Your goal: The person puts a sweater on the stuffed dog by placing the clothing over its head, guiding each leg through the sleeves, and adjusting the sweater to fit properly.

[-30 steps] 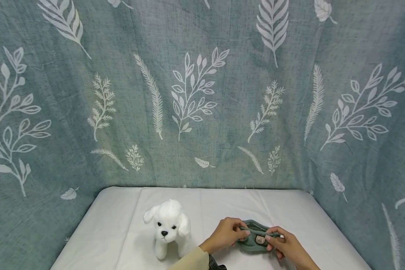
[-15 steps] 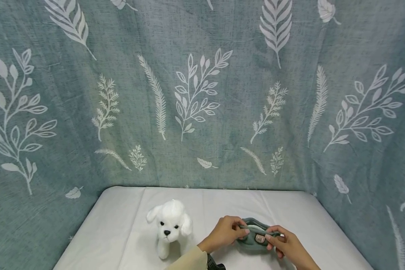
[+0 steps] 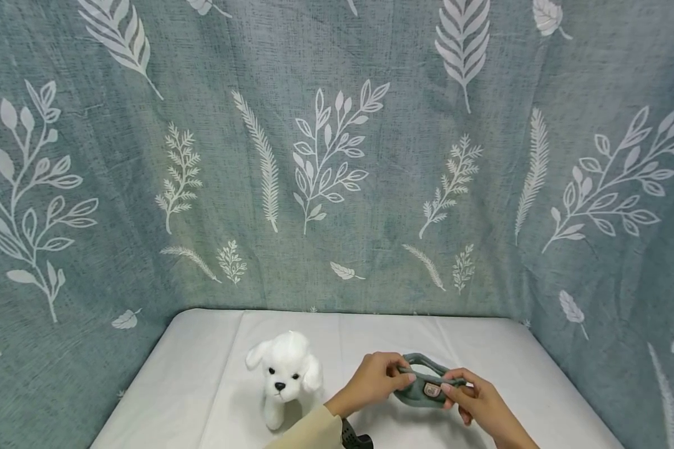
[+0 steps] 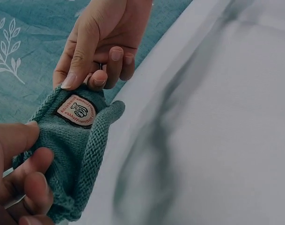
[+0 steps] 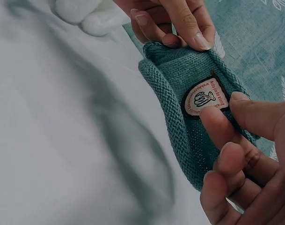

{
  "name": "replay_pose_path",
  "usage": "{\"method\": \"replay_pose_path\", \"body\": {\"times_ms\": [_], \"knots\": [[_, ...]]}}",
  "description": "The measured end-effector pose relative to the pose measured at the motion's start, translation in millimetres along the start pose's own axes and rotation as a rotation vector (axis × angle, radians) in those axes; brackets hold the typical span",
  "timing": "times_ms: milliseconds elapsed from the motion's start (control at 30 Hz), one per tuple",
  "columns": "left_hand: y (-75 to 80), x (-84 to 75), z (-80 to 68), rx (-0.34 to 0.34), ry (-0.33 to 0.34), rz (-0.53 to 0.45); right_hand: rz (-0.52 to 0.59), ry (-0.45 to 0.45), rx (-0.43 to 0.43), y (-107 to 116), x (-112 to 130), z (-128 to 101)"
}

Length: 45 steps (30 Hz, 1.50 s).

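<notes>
A small teal knitted garment (image 3: 421, 388) with an oval sewn label (image 4: 76, 110) is held just above the white table (image 3: 202, 374) between both hands. My left hand (image 3: 405, 373) pinches its left rim. My right hand (image 3: 448, 390) pinches the right side, thumb by the label (image 5: 205, 98). In the left wrist view the knit (image 4: 72, 159) stretches from my left hand (image 4: 27, 154) up to my right hand (image 4: 88, 79). In the right wrist view my right hand (image 5: 226, 126) grips the knit (image 5: 189, 126) opposite my left hand (image 5: 179, 35). A white plush dog (image 3: 283, 373) stands to the left.
A teal curtain with white leaf prints (image 3: 337, 156) closes in the table at the back and on both sides. The white cloth surface runs to the left of the dog and to the right of my hands. A dark wrist strap (image 3: 352, 438) shows under my left sleeve.
Both hands have raised the knitted piece slightly off the table and pulled its rim wider. The plush dog has not moved.
</notes>
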<state>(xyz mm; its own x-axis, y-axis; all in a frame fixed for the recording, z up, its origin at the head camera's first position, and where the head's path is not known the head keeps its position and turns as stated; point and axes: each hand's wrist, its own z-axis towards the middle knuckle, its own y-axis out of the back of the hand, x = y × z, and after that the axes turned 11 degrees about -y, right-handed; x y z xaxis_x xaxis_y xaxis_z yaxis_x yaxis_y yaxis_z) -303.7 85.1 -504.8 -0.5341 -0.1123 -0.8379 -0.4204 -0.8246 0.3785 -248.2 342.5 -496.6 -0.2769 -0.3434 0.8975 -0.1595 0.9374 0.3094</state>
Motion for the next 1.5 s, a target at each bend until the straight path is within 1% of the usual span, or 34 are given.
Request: {"method": "replay_pose_path", "body": {"times_ms": [100,167,300,433,667,767,900,1033,1233,1333,1500], "knots": [[3.1,-4.4,0.6,-0.010,-0.020,0.031,0.005,0.009,-0.001,-0.6,5.7,-2.2],[5.3,-7.9,0.8,-0.014,-0.027,0.044,0.008,-0.002,-0.010,-1.0,10.1,-3.4],[10.8,-16.7,0.6,-0.007,-0.040,0.048,0.007,-0.020,-0.033,-2.0,19.8,-6.8],[17.7,-27.6,0.1,0.001,-0.073,0.059,0.002,-0.020,-0.045,-3.5,28.5,-10.9],[25.7,-42.6,-0.9,0.003,-0.106,0.095,-0.008,0.012,-0.039,-5.2,39.6,-18.9],[29.7,-49.0,-0.2,0.003,-0.134,0.124,-0.001,0.007,-0.052,-5.2,44.6,-21.1],[37.1,-58.9,-0.1,-0.006,-0.172,0.174,0.007,0.020,-0.046,-6.9,50.6,-24.1],[43.3,-67.0,-1.3,-0.005,-0.187,0.206,0.015,0.036,-0.042,-10.0,56.5,-28.0],[51.8,-78.9,-3.3,0.007,-0.205,0.266,0.034,0.054,-0.059,-17.0,65.8,-31.9],[55.4,-82.9,-3.9,0.012,-0.214,0.277,0.040,0.068,-0.067,-19.2,70.2,-33.8],[61.9,-90.1,-4.4,0.009,-0.236,0.288,0.041,0.095,-0.049,-18.9,77.3,-36.8]]}}
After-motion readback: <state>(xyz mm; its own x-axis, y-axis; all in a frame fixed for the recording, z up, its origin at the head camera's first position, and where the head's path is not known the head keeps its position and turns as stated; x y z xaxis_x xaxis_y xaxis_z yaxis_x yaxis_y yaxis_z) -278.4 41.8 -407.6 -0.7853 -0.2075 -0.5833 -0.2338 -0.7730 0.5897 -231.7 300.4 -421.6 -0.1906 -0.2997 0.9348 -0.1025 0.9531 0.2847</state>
